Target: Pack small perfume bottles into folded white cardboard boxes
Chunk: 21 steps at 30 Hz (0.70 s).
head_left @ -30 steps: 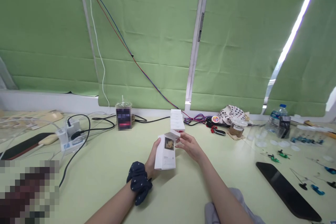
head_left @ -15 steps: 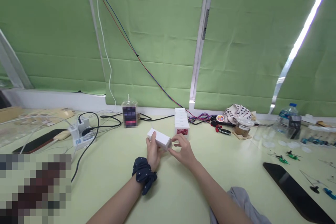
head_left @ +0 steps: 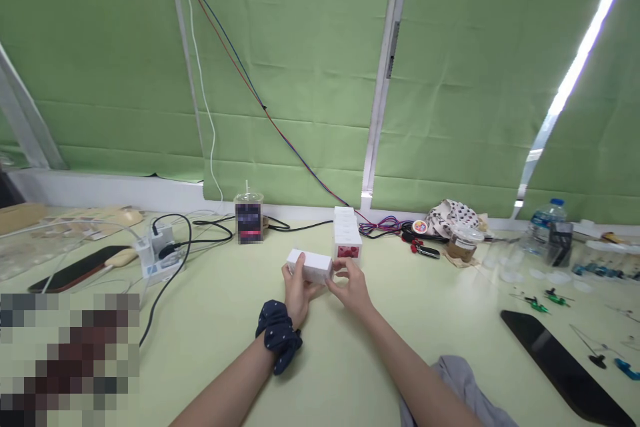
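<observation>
A small white box (head_left: 311, 263) is held above the table, lying lengthwise from left to right. My left hand (head_left: 299, 290) grips it from the left, thumb on top and fingers beneath; a dark dotted scrunchie (head_left: 277, 335) circles that wrist. At the box's right end, my right hand (head_left: 351, 285) pinches the edge between thumb and fingers. Whether that end flap is open cannot be made out. Just behind my right hand stands a row of similar white boxes (head_left: 346, 235), the front one with a red picture on its face.
A lidded cup (head_left: 249, 221) stands back left, beside a power strip (head_left: 159, 263) with black cables. To the right are a folding tool (head_left: 426, 251), a plastic tub (head_left: 464, 242), a water bottle (head_left: 549, 221) and a long black panel (head_left: 560, 363). Green blinds (head_left: 300, 47) hang behind.
The white box has turned from a slant to nearly level and shifted slightly right. Both hands have moved with it, keeping their hold.
</observation>
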### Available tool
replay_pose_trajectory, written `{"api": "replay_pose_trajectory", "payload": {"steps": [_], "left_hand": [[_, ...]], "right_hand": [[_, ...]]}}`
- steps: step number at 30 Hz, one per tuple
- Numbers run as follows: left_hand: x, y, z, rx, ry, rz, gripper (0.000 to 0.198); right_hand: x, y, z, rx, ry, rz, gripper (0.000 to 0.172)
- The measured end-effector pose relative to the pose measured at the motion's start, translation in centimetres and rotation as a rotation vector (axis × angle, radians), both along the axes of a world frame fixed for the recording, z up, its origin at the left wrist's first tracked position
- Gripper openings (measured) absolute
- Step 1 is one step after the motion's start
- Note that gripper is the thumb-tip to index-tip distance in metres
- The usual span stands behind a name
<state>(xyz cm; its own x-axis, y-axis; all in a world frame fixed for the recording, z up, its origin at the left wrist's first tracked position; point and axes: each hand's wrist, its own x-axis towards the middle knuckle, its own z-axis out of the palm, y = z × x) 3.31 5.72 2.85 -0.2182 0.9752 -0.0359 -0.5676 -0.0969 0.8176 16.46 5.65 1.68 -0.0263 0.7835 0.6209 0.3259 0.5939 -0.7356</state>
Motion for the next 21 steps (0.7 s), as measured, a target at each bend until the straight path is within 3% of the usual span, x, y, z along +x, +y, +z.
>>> {"api": "replay_pose_trajectory", "payload": {"steps": [8, 11, 14, 17, 21], "left_hand": [[0.1, 0.0, 0.0, 0.003, 0.011, -0.02, 0.041], [0.1, 0.3, 0.0, -0.022, 0.014, -0.007, 0.044], [-0.3, 0.6, 0.0, -0.042, 0.017, 0.003, 0.046], [-0.7, 0.9, -0.1, -0.027, 0.065, 0.002, 0.046], [-0.8, 1.0, -0.1, 0.038, 0.224, 0.046, 0.045]], "right_hand": [[0.2, 0.0, 0.3, -0.019, 0.024, 0.02, 0.019], [0.1, -0.2, 0.6, -0.013, -0.004, 0.015, 0.025], [-0.2, -0.4, 1.0, -0.172, 0.122, 0.136, 0.028], [-0.2, 0.0, 1.1, -0.466, 0.398, 0.237, 0.04], [0.5, 0.5, 0.5, -0.646, 0.503, 0.227, 0.026]]}}
